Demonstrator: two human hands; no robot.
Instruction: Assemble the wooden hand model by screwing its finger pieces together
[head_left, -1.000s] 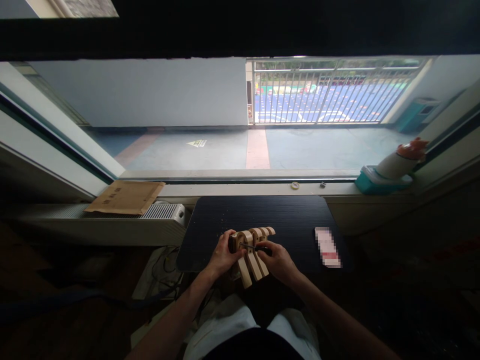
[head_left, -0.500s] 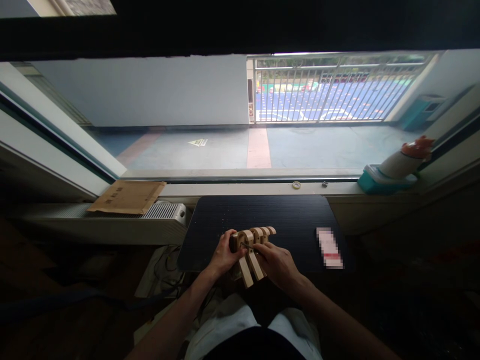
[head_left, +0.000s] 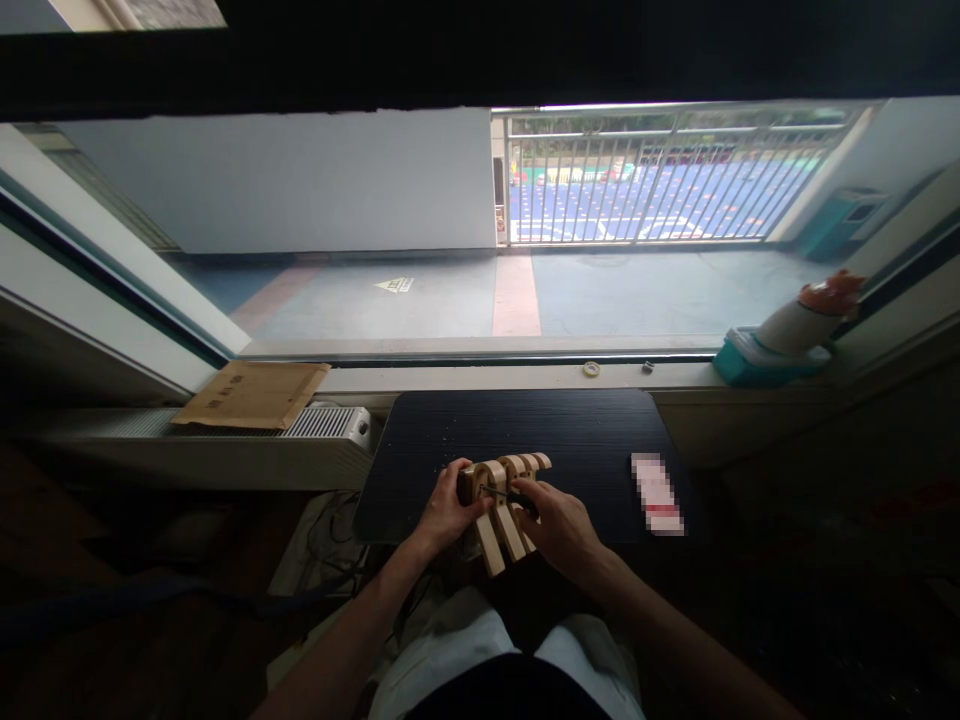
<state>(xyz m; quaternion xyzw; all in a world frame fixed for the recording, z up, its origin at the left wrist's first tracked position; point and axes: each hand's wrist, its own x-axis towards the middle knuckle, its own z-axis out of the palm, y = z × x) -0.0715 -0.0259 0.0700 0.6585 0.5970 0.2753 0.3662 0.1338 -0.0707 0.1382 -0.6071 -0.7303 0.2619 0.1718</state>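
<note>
A pale wooden object (head_left: 491, 545) with several rounded tops and straight legs is at the near edge of the dark table. My left hand (head_left: 448, 508) grips its left end, fingers behind and thumb in front. In my right hand (head_left: 555, 520) is a screwdriver (head_left: 519, 499) with a dark handle, mostly covered by the fingers. Its thin shaft points left, and the tip meets the inner face of the leftmost rounded part, near my left thumb. Whether the tip sits in a screw is too small to tell.
On the right of the black table (head_left: 585, 430) lies a blurred pink-white item (head_left: 657, 494). A tape roll (head_left: 592, 369) and a teal box (head_left: 765, 360) stand on the windowsill. A brown envelope (head_left: 251, 393) rests on the radiator (head_left: 330, 420) to the left.
My right hand's fingers have loosened and shifted on the screwdriver, so more of its dark handle shows. My left hand and the wooden object stay in place.
</note>
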